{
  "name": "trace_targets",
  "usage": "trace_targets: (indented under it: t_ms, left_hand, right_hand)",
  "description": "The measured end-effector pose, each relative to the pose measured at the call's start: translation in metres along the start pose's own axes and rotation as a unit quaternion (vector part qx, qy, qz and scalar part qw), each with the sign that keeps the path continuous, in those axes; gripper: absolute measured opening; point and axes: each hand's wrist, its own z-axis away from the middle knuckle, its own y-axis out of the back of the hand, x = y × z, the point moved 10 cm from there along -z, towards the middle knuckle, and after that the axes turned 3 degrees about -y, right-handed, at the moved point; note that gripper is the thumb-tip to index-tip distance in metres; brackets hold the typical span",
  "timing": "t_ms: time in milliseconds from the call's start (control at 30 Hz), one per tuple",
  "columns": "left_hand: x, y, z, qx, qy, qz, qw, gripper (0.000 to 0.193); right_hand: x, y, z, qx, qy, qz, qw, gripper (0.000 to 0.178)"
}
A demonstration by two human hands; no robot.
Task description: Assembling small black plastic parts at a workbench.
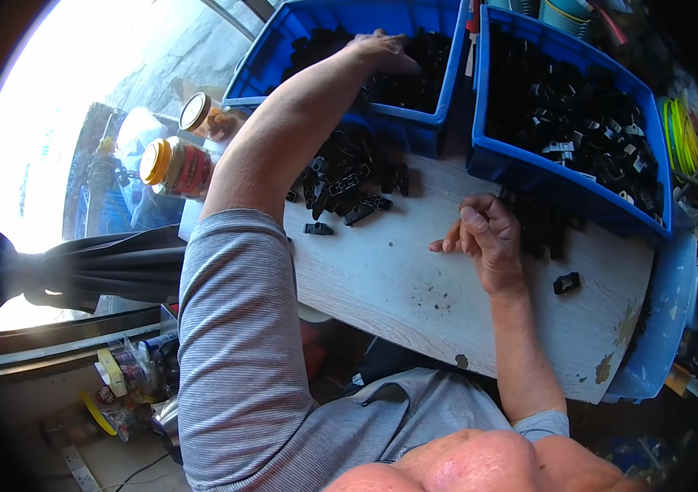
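Note:
My left hand (pixel 382 51) reaches far forward into the left blue bin (pixel 260 59), resting palm down on the small black plastic parts (pixel 427 70) inside; whether it grips any is hidden. My right hand (pixel 484 234) rests on the worn white table (pixel 398 279) with its fingers loosely curled and nothing visible in it. A pile of black parts (pixel 349 176) lies on the table under my left forearm. More black parts lie just right of my right hand, in front of the right blue bin (pixel 529 168).
The right blue bin is heaped with black parts (pixel 587 115). A single black part (pixel 566 283) lies near the table's right edge. Two jars with yellow lids (pixel 173 164) stand left of the table. Yellow-green cable coils (pixel 681 135) sit far right. Clutter covers the floor (pixel 119 385).

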Motion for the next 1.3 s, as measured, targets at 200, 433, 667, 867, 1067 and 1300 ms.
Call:
trace_targets:
  t_ms: [200, 433, 667, 867, 1067, 1300]
  left_hand:
    - [-0.017, 0.01, 0.019, 0.007, 0.023, -0.011, 1.0, 0.087]
    - [0.004, 0.022, 0.027, 0.013, 0.02, -0.025, 0.999, 0.062]
    - [-0.007, 0.022, 0.024, 0.002, 0.015, 0.013, 1.0, 0.053]
    - [-0.008, 0.032, 0.023, 0.032, -0.007, 0.034, 0.999, 0.048]
    - [-0.015, 0.053, 0.024, 0.115, -0.022, 0.095, 0.989, 0.048]
    - [-0.043, 0.077, 0.062, 0.15, -0.011, 0.236, 0.96, 0.039]
  right_hand:
    - [0.002, -0.009, 0.0, -0.022, 0.004, -0.016, 1.0, 0.018]
    - [0.003, -0.005, -0.001, -0.02, 0.009, -0.012, 1.0, 0.017]
    - [0.003, -0.006, 0.0, -0.022, 0.013, -0.004, 1.0, 0.017]
    - [0.0, -0.009, -0.001, -0.018, 0.015, 0.004, 1.0, 0.017]
    - [0.0, -0.009, 0.0, -0.016, 0.009, 0.0, 1.0, 0.018]
    - [0.002, -0.013, 0.002, -0.029, 0.001, -0.016, 0.999, 0.015]
